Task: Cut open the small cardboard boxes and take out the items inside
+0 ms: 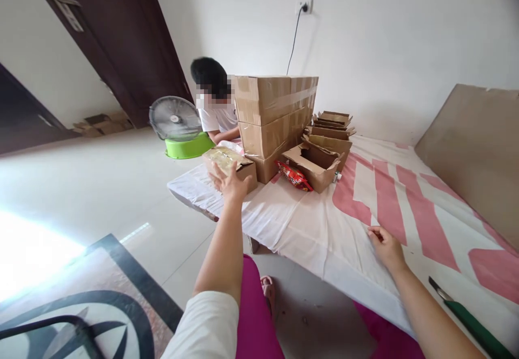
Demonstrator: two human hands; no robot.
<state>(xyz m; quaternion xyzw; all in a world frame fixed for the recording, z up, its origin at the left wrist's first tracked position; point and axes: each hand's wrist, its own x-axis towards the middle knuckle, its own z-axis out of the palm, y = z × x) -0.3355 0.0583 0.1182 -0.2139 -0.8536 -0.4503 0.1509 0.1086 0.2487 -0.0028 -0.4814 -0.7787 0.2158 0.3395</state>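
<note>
My left hand is stretched out with its fingers spread, resting against a small cardboard box at the table's left corner. Clear tape and yellowish wrapping show on the top of that box. My right hand rests over the cloth-covered table, its fingers curled together; I see nothing in them. To the right of that hand lies a green-handled knife with a dark blade tip. Beside the small box rises a stack of taped cardboard boxes.
Open cardboard boxes line up right of the stack, with a red snack packet leaning in front. A person leans behind the stack. A fan stands by a green basin. A large cardboard sheet stands at the right.
</note>
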